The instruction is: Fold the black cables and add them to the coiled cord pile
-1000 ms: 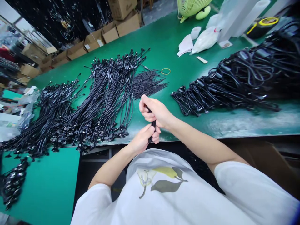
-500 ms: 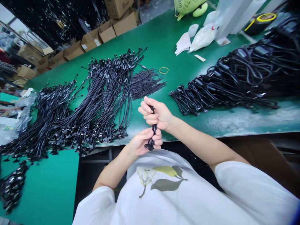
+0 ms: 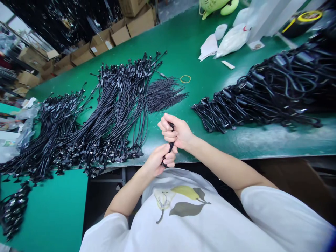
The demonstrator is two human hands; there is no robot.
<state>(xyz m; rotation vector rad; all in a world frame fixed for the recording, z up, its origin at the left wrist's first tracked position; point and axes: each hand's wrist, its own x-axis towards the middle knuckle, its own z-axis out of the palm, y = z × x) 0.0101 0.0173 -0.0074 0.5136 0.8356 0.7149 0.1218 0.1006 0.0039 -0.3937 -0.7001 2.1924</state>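
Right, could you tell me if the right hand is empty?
No, the right hand is gripping a black cable.

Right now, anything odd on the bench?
Yes: the black cable heap on the right is tangled, unlike the neater cable rows on the left. A lone yellow rubber band also lies loose on the green mat.

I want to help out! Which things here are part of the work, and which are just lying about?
Part of the work: black cable gripped by the left hand and right hand; black cable bundles.
Just lying about: white plastic bag; cardboard boxes.
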